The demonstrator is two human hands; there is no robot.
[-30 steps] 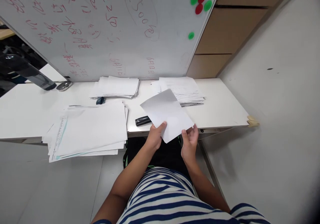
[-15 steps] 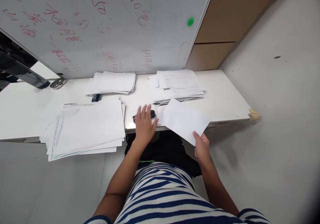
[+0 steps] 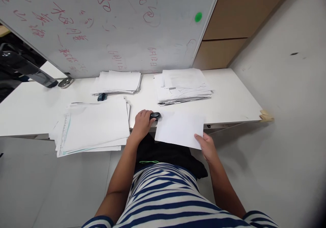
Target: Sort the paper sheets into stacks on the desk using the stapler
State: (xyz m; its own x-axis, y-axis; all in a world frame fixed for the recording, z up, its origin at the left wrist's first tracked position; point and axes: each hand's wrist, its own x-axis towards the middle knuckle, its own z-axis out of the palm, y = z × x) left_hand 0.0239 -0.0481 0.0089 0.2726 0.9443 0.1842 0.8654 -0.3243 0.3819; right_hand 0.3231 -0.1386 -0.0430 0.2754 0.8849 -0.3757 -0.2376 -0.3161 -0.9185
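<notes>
My left hand (image 3: 143, 122) is closed around a black stapler (image 3: 155, 115) near the front edge of the white table. The rounded end of the stapler sticks out to the right of my fingers; the rest is hidden under them. In my right hand (image 3: 206, 143) a white sheet of paper (image 3: 180, 128) is pinched at its lower right corner, thumb on top. The sheet lies partly over the table edge. Its upper left corner is close to the stapler's end; whether they touch I cannot tell.
A large pile of paper (image 3: 98, 126) overhangs the table's front edge at left. Behind stand two more paper stacks, one left (image 3: 119, 82) and one right (image 3: 183, 85). A small dark blue object (image 3: 102, 97) sits between the left piles. A whiteboard (image 3: 173, 27) borders the back.
My left hand has gone from spread fingers above the stapler to gripping it. The paper in my right hand has turned straighter and moved down and left beside the stapler.
</notes>
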